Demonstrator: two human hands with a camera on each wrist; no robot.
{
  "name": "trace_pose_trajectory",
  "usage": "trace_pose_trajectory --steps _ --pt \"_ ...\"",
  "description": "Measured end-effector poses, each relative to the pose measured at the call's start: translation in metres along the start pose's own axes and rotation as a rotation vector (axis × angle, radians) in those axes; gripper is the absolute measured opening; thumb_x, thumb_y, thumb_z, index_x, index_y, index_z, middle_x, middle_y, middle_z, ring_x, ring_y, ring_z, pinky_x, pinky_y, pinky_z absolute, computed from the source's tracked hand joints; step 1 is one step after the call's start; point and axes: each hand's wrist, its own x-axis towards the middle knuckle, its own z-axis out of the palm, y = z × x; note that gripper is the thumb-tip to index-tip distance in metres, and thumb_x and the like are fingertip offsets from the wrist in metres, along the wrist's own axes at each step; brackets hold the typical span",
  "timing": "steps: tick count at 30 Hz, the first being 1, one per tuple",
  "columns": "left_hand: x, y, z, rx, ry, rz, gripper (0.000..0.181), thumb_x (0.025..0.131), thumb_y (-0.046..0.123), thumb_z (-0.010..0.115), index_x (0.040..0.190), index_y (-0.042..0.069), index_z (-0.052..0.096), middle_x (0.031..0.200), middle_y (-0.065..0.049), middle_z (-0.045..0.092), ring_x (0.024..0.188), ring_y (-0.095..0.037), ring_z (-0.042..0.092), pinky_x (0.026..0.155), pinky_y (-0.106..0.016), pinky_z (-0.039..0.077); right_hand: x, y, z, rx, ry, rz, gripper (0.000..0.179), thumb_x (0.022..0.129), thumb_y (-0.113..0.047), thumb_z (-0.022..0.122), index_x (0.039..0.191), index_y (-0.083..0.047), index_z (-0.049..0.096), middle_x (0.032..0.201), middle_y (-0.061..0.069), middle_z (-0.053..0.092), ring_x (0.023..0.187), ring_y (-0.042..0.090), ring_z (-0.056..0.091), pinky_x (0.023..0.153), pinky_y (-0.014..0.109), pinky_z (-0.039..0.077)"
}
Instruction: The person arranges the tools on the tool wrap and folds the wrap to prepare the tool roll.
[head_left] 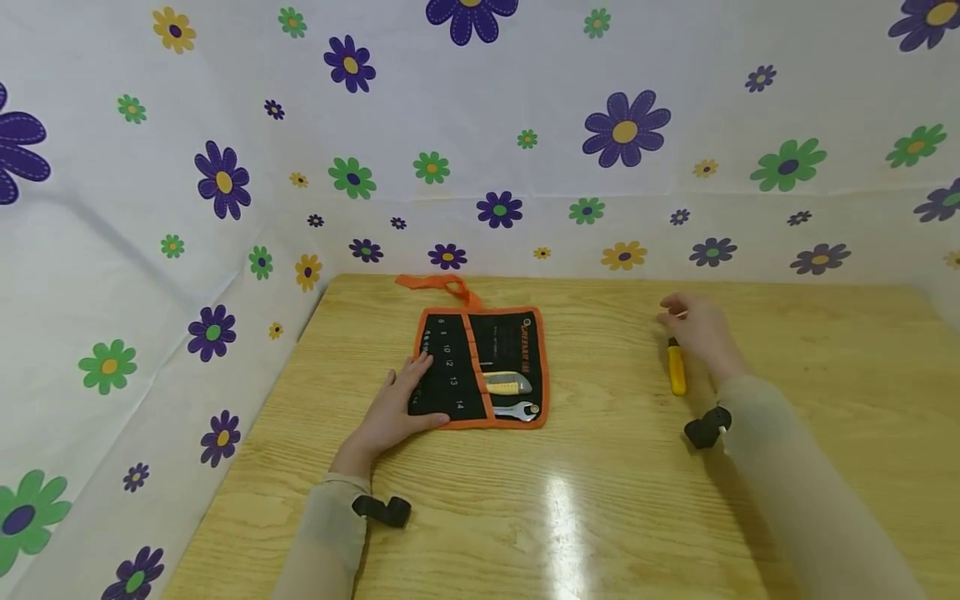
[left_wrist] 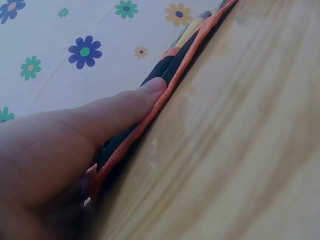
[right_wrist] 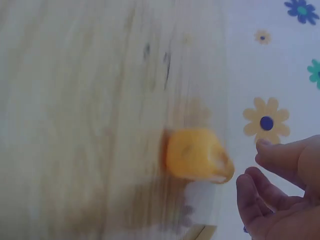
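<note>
Left hand (head_left: 393,408) rests on the pouch (head_left: 461,367), fingers fairly straight along its left side and thumb laid over the lower edge; it presses rather than grips. Right hand (head_left: 701,329), well apart, has its fingers loosely bent, with a gap between thumb and fingertips and nothing seen between them. Close by it, on the side nearer the person, is one yellow handle (head_left: 677,371) with a dark end; it is blurred in the right wrist view.

One pouch lies unfolded on the table (head_left: 622,500), left of the middle: black, orange-trimmed, with white numbers in a row, 10, 12, 13 and 14 among them. Its pockets hold one knife (head_left: 510,383) and, just beside it, one wrench (head_left: 517,411). One orange strap (head_left: 431,282) trails from its far edge. Two black cameras (head_left: 707,429) sit at the wrists, one over each pale sleeve (head_left: 802,475).

Pale grained wood makes up the tabletop, with one bright streak of glare. White cloth (head_left: 540,75) with purple, green and yellow flowers rises behind and at the left, creased in places.
</note>
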Motion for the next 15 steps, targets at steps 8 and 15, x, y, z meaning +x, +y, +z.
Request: trace_pose_trajectory --steps 8,15 --pt "-0.001 0.002 0.001 0.009 -0.002 -0.004 0.100 0.077 0.050 0.075 0.154 0.020 0.020 0.159 -0.001 0.014 0.145 -0.019 0.004 0.116 -0.044 -0.002 0.017 0.009 -0.005 -0.132 -0.006 0.032 0.030 0.095 -0.010 0.056 0.108 0.017 0.055 0.102 0.034 0.059 0.093 0.045 0.054 0.082 0.055 0.046" --pt "0.001 0.002 0.000 0.025 0.000 -0.005 0.100 0.077 0.050 0.075 0.154 0.021 0.019 0.158 0.001 0.015 0.145 -0.018 0.004 0.116 -0.042 -0.002 0.025 0.006 -0.007 -0.198 -0.071 0.098 0.027 0.093 -0.012 0.059 0.092 0.014 0.059 0.084 0.025 0.060 0.078 0.037 0.053 0.069 0.046 0.047"
